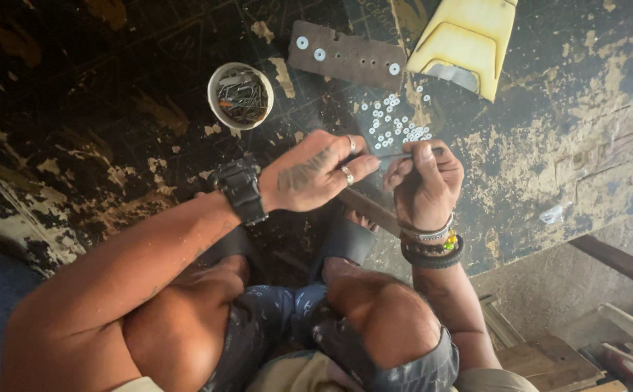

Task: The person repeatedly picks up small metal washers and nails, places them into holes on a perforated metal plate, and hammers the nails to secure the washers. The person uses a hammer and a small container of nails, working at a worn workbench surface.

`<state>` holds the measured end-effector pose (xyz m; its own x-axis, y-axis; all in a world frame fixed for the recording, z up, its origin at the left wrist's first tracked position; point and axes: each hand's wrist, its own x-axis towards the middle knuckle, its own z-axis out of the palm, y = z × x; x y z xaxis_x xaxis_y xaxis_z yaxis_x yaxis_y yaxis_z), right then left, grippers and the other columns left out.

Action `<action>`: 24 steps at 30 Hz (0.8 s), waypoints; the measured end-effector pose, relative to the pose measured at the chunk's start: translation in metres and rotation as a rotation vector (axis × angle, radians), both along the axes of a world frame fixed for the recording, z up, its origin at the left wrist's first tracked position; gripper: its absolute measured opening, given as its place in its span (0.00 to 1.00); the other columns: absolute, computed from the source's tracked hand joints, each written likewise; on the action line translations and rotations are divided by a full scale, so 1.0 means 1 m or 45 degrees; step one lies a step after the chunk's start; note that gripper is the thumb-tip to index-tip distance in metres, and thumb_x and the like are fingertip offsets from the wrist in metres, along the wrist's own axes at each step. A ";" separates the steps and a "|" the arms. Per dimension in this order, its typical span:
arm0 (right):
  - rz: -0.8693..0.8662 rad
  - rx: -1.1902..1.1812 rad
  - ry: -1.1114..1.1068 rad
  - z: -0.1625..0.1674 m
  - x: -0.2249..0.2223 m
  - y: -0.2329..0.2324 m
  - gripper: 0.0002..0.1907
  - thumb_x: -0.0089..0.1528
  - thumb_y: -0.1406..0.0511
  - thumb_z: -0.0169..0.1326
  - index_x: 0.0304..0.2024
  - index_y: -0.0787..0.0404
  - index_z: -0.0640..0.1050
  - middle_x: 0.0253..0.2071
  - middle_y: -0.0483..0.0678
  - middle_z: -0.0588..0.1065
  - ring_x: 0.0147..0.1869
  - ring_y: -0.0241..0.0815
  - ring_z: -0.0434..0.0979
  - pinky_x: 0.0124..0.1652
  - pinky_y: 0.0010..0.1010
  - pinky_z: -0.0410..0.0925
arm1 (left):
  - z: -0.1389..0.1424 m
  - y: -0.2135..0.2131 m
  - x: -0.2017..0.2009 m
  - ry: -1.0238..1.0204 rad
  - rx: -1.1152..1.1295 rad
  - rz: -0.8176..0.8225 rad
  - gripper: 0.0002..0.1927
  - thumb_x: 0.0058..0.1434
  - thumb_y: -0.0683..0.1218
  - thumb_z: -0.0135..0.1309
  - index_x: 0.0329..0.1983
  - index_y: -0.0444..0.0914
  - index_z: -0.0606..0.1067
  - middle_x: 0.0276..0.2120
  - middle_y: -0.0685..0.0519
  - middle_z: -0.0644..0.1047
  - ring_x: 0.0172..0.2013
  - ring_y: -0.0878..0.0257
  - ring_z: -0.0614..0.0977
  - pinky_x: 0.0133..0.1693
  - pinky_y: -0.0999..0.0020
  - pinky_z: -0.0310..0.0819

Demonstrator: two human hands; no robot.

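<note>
A thin dark rod (403,154) sits at the centre of the frame, held level between both hands just below a scatter of small white washers (396,125). The right hand (426,185) is closed around its right end, thumb pressed on top; the left hand (316,173) has its fingertips pinched on the left end, ringed fingers extended. Whether a washer is already on the rod I cannot tell.

To do this well, I would keep the rod steady and level with the right-hand grip firm, letting only the left fingertips do the fine work — small parts like these slip easily.

Above the washers lies a brown perforated strip (347,55) with a few white discs set in it, and at upper centre-left a round cup of nails (240,94). A yellow moulded piece (469,40) reaches the top edge. The worn dark floor (99,109) is open toward the left; timber pieces (548,363) crowd the lower right, and the knees hem in the lower centre.
</note>
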<state>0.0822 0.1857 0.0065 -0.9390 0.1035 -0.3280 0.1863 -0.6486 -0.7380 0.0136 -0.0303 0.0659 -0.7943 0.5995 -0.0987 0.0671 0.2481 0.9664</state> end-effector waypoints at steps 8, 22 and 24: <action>0.138 0.001 -0.025 0.007 0.001 0.000 0.09 0.73 0.69 0.53 0.39 0.70 0.77 0.26 0.52 0.75 0.28 0.42 0.76 0.30 0.32 0.70 | -0.001 -0.003 0.008 0.008 -0.167 0.025 0.15 0.68 0.50 0.53 0.32 0.34 0.75 0.22 0.39 0.76 0.23 0.46 0.82 0.26 0.54 0.71; 1.199 1.554 0.894 0.034 0.035 0.032 0.08 0.61 0.65 0.59 0.30 0.62 0.76 0.21 0.52 0.72 0.23 0.57 0.74 0.25 0.47 0.66 | 0.006 0.004 0.049 0.488 -0.358 -0.446 0.09 0.61 0.48 0.57 0.33 0.38 0.74 0.23 0.47 0.79 0.23 0.49 0.83 0.24 0.55 0.76; 1.156 1.400 0.792 0.036 0.044 0.035 0.06 0.62 0.65 0.57 0.36 0.61 0.79 0.24 0.51 0.74 0.26 0.55 0.76 0.28 0.44 0.67 | 0.010 0.004 0.056 0.476 -0.183 -0.403 0.09 0.57 0.47 0.58 0.32 0.38 0.73 0.24 0.49 0.78 0.24 0.52 0.83 0.24 0.58 0.76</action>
